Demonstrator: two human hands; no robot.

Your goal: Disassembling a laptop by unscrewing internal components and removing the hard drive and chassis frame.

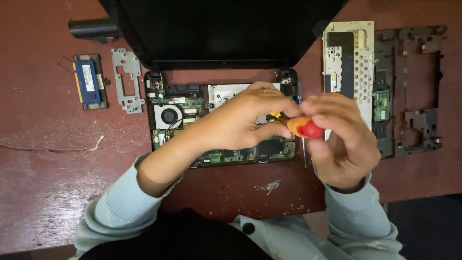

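An opened laptop base [178, 115] lies on the dark red table, its green circuit board and round fan [169, 116] exposed. My left hand [240, 120] hovers over the board, fingers pinching the orange and red handle of a screwdriver [304, 128]. My right hand [344, 139] grips the same handle from the right side. The shaft is mostly hidden behind the hands; a thin part shows below near the board's right edge.
The laptop's black lid [221, 29] stands open at the back. A blue memory module [87, 82] and a grey metal bracket [128, 79] lie at left. A perforated white metal plate [349, 62] and a black plastic frame [414, 91] lie at right. A dark cylinder [91, 29] sits top left.
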